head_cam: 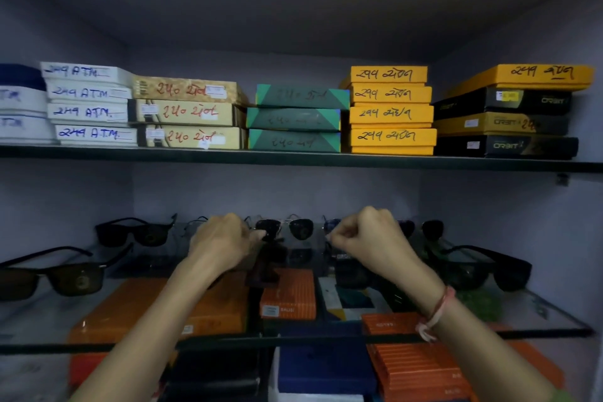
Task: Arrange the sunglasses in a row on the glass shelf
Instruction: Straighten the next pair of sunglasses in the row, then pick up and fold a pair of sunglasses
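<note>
My left hand (pixel 222 243) and right hand (pixel 365 238), both curled closed, pinched the two ends of one dark-lensed pair of sunglasses (pixel 285 228) at the back edge of the glass shelf (pixel 538 313). Row, by my judgement partly done: further pairs stood along the back edge to either side. Outstanding: one black pair (pixel 55 274) near the left edge and another (pixel 483 266) toward the right edge, forward of the line. Boxes showed beneath the glass; stacked, hand-labelled boxes (pixel 391 111) filled the shelf above, in a dim alcove.
</note>
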{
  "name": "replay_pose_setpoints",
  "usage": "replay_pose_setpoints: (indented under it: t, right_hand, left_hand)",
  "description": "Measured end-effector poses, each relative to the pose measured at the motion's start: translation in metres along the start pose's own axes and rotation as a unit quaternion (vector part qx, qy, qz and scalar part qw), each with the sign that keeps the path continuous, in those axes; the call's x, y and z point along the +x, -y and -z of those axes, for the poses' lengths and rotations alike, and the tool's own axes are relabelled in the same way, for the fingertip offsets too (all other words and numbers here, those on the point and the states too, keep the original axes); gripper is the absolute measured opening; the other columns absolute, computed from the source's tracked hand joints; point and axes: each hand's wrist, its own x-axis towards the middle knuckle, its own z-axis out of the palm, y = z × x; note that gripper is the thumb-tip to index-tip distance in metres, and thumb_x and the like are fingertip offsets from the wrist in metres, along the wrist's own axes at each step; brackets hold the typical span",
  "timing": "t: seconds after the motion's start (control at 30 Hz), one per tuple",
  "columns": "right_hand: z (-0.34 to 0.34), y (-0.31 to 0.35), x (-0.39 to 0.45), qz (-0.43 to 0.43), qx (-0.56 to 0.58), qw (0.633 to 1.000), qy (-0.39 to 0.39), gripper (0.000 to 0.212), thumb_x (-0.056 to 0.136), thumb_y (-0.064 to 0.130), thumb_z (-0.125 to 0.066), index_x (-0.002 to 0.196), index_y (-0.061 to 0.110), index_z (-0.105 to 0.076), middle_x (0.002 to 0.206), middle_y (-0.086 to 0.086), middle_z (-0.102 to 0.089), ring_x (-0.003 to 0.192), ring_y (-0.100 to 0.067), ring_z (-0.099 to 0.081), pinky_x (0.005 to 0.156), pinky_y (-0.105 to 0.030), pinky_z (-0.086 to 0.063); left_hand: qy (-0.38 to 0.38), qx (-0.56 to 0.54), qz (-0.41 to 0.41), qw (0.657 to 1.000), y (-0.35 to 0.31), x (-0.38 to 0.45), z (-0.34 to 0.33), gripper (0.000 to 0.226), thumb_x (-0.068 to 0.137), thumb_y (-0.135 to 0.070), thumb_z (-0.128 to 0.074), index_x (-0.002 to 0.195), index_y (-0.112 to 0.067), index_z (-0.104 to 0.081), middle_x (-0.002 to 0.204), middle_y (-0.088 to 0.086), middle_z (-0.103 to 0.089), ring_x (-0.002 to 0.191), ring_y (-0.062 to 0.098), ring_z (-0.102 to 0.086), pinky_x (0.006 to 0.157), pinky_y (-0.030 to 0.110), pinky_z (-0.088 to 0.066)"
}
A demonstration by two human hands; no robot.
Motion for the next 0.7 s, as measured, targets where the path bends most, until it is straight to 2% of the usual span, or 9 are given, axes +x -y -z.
replay_pose_setpoints:
  t: [0.07, 0.13, 0.2, 0.27, 0.33, 0.43, 0.5, 0.57, 0.7]
  right_hand:
    - [-0.012, 0.015, 0.001, 0.012, 0.001, 1.000, 0.014, 0.014, 0.083, 0.023, -0.070, 0.082, 0.016, -0.081, 0.079, -0.003, -0.079, 0.074, -0.013, -0.070, 0.059, -0.019, -0.051]
    - [-0.021, 0.028, 0.002, 0.016, 0.007, 0.999, 0.027, 0.013, 0.083, 0.023, -0.070, 0.084, 0.016, -0.081, 0.082, -0.003, -0.079, 0.075, -0.013, -0.071, 0.063, -0.022, -0.054]
    - [-0.029, 0.038, 0.003, 0.016, 0.015, 0.999, 0.039, 0.012, 0.084, 0.020, -0.070, 0.086, 0.014, -0.081, 0.085, -0.004, -0.080, 0.076, -0.014, -0.072, 0.070, -0.027, -0.060]
    - [-0.035, 0.045, 0.003, 0.017, 0.016, 0.998, 0.057, 0.013, 0.084, 0.019, -0.070, 0.088, 0.014, -0.081, 0.088, -0.004, -0.079, 0.080, -0.015, -0.072, 0.074, -0.027, -0.059]
    - [-0.040, 0.051, 0.001, 0.005, 0.026, 0.996, 0.087, 0.017, 0.085, 0.029, -0.070, 0.090, 0.015, -0.080, 0.089, -0.003, -0.079, 0.081, -0.014, -0.071, 0.075, -0.027, -0.058]
    - [-0.048, 0.060, -0.003, -0.011, 0.021, 0.993, 0.112, 0.034, 0.084, 0.047, -0.068, 0.091, 0.015, -0.076, 0.084, -0.003, -0.078, 0.078, -0.014, -0.072, 0.075, -0.032, -0.061]
    - [-0.054, 0.063, -0.003, -0.019, -0.002, 0.994, 0.110, 0.039, 0.081, 0.050, -0.070, 0.095, 0.014, -0.073, 0.087, -0.004, -0.077, 0.081, -0.016, -0.072, 0.077, -0.035, -0.062]
    - [-0.057, 0.065, -0.003, -0.030, -0.024, 0.994, 0.105, 0.036, 0.079, 0.042, -0.075, 0.100, 0.013, -0.072, 0.092, -0.005, -0.076, 0.086, -0.018, -0.071, 0.081, -0.037, -0.061]
    - [-0.063, 0.067, -0.004, -0.014, -0.081, 0.995, 0.049, 0.025, 0.081, 0.027, -0.075, 0.102, 0.013, -0.076, 0.094, -0.008, -0.077, 0.086, -0.023, -0.072, 0.081, -0.038, -0.061]
  left_hand:
    - [0.001, 0.026, 0.000, 1.000, 0.002, -0.008, -0.004, 0.061, 0.080, -0.069, -0.053, 0.067, -0.011, -0.068, 0.057, -0.001, -0.061, 0.059, 0.018, -0.062, 0.071, 0.035, -0.057]
    - [0.012, 0.064, 0.001, 0.998, 0.005, -0.009, -0.010, 0.061, 0.071, -0.075, -0.056, 0.064, -0.015, -0.064, 0.060, -0.003, -0.060, 0.061, 0.016, -0.062, 0.074, 0.036, -0.058]
    - [0.051, 0.046, -0.010, 0.998, 0.010, -0.007, -0.011, 0.053, 0.072, -0.069, -0.062, 0.073, -0.017, -0.071, 0.075, -0.004, -0.071, 0.069, 0.013, -0.067, 0.076, 0.035, -0.058]
    - [0.118, -0.061, -0.027, 0.991, 0.017, -0.006, -0.007, 0.040, 0.082, -0.056, -0.062, 0.070, -0.019, -0.072, 0.070, -0.007, -0.072, 0.062, 0.006, -0.063, 0.073, 0.029, -0.055]
    - [0.170, -0.170, -0.036, 0.970, 0.023, -0.009, 0.001, 0.036, 0.091, -0.044, -0.057, 0.074, -0.018, -0.075, 0.066, -0.007, -0.072, 0.054, 0.003, -0.056, 0.063, 0.022, -0.049]
    - [0.169, -0.180, -0.054, 0.968, 0.036, -0.008, 0.008, 0.033, 0.095, -0.035, -0.054, 0.084, -0.015, -0.078, 0.066, -0.008, -0.072, 0.047, -0.001, -0.051, 0.048, 0.014, -0.040]
    - [0.103, -0.126, -0.073, 0.984, 0.044, -0.005, 0.009, 0.023, 0.093, -0.031, -0.059, 0.087, -0.018, -0.077, 0.074, -0.007, -0.075, 0.055, -0.001, -0.057, 0.064, 0.019, -0.049]
    - [0.042, -0.081, -0.078, 0.993, 0.049, -0.001, 0.008, 0.012, 0.089, -0.026, -0.065, 0.094, -0.021, -0.075, 0.090, -0.004, -0.076, 0.077, 0.005, -0.066, 0.081, 0.029, -0.055]
    - [0.019, -0.030, -0.092, 0.995, 0.051, 0.000, 0.001, 0.031, 0.086, -0.024, -0.069, 0.116, -0.018, -0.067, 0.115, 0.002, -0.071, 0.106, 0.018, -0.065, 0.095, 0.039, -0.054]
